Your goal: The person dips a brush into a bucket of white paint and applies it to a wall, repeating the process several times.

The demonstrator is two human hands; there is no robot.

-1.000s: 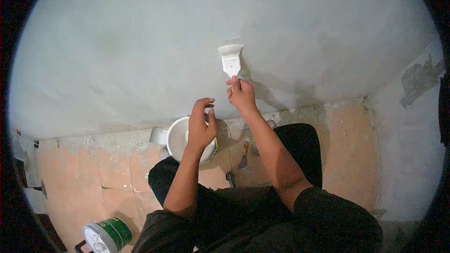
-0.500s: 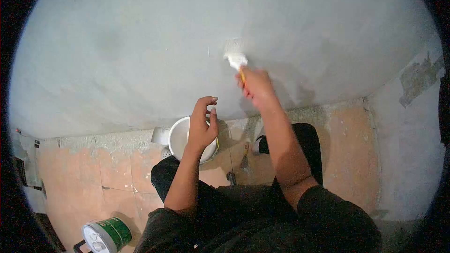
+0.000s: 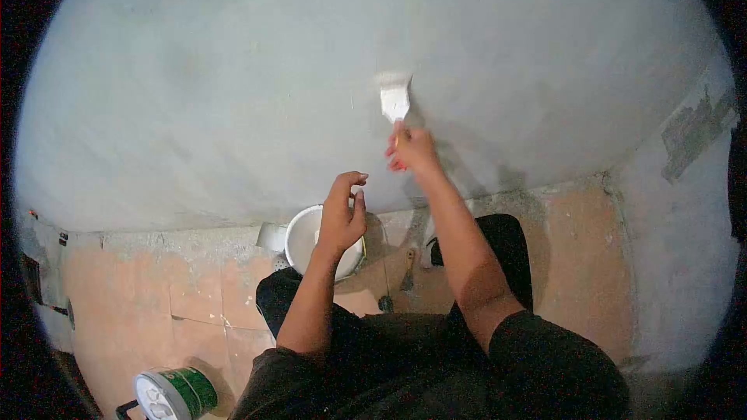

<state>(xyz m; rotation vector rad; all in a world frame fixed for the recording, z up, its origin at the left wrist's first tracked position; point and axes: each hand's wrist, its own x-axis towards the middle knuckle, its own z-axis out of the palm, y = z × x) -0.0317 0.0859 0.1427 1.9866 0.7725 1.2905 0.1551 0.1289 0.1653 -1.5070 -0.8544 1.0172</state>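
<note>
My right hand [image 3: 412, 148] is closed round the handle of a paint brush [image 3: 395, 97]. The white-coated head of the brush touches the grey wall [image 3: 233, 85], its bristles upward and a little blurred. My left hand [image 3: 343, 214] is raised over a white bucket [image 3: 302, 243], fingers loosely curled and apart, holding nothing. The bucket stands on the floor against the wall base, partly hidden by my left hand and forearm.
A green and white tub [image 3: 187, 390] stands at the lower left on the tiled floor [image 3: 194, 295]. A scraper-like tool [image 3: 408, 271] lies between my knees. A grey metal piece [image 3: 271, 237] is beside the bucket. A side wall [image 3: 677, 241] rises at the right.
My right hand has moved slightly down and left, and the brush head now stands more upright on the wall. My left hand and the bucket appear slightly lower and to the right.
</note>
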